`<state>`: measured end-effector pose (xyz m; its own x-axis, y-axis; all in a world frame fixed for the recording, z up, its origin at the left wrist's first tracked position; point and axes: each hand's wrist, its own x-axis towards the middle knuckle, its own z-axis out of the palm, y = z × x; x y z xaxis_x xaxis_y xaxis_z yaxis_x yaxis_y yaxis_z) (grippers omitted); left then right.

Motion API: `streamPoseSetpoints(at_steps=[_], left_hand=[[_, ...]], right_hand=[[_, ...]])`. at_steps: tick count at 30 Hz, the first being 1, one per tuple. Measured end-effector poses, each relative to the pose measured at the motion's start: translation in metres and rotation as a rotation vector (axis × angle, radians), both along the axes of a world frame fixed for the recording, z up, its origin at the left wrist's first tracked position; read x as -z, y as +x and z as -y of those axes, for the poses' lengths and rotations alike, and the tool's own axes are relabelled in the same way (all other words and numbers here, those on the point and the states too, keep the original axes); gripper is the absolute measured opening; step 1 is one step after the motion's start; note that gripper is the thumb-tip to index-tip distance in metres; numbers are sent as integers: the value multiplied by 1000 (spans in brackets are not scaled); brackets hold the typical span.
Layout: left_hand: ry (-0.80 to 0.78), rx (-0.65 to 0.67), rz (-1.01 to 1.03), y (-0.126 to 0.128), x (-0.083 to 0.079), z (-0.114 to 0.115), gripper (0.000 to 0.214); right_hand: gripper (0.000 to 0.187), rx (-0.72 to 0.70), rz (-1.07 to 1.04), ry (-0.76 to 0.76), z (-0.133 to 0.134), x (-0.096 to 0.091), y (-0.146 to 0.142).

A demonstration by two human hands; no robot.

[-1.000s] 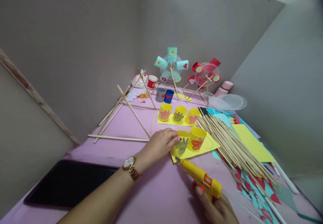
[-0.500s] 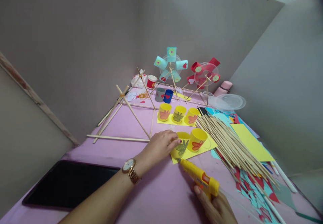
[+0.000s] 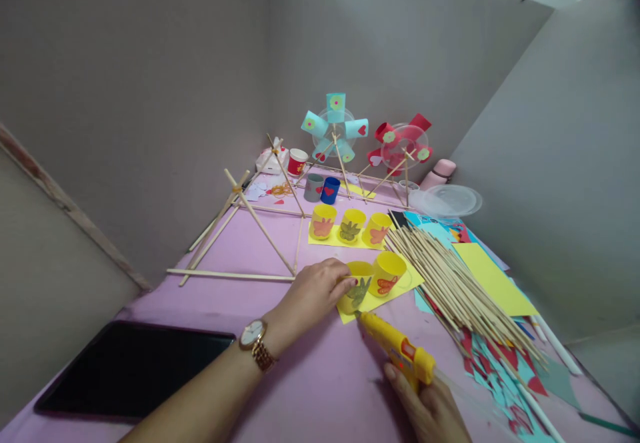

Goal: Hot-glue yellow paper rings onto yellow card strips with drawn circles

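Observation:
My left hand point(image 3: 320, 288) has its fingers closed on the rim and side of a yellow paper cylinder point(image 3: 358, 290) with a dark butterfly on it. That cylinder stands upright on a yellow paper sheet point(image 3: 399, 293). Just to its right, a second yellow cylinder point(image 3: 388, 273) with a red butterfly stands on the same sheet. My right hand point(image 3: 427, 403) grips a yellow glue gun point(image 3: 395, 343) by the handle. The gun's nozzle points up and left, at the lower edge of the held cylinder; whether it touches is unclear.
Three yellow cylinders stand on another yellow strip point(image 3: 330, 241) behind. A bamboo stick frame point(image 3: 265, 230) is at the left, a black tablet point(image 3: 135, 370) at front left. Right lie a stick bundle point(image 3: 460, 283) and paper scraps point(image 3: 500, 380). Blue point(image 3: 335, 126) and red point(image 3: 405, 143) wheels stand at the back.
The camera view has shifted slightly. Both hands keep nearly the same pose, with the glue gun's nozzle still by the base of the held cylinder.

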<state>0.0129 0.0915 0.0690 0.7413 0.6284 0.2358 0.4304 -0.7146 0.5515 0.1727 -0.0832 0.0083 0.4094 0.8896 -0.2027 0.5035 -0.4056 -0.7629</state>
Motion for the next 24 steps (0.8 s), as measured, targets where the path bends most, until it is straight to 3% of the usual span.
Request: streamPoseSetpoints(at_steps=[4,11,17,24], left_hand=[[12,-11,-9,0,0,2,26],[37,-26,-20,1,1,5,26],[36,-28,-23,1,2,6,26],[33,-31,-21,1,3,5,24]], right_hand=[[44,24,11,30,0,1,2],[51,1,2,-48,0,1,2],[48,62,-15,84,-3,-5,-3],[44,82,-30,96,-7,-10,-1]])
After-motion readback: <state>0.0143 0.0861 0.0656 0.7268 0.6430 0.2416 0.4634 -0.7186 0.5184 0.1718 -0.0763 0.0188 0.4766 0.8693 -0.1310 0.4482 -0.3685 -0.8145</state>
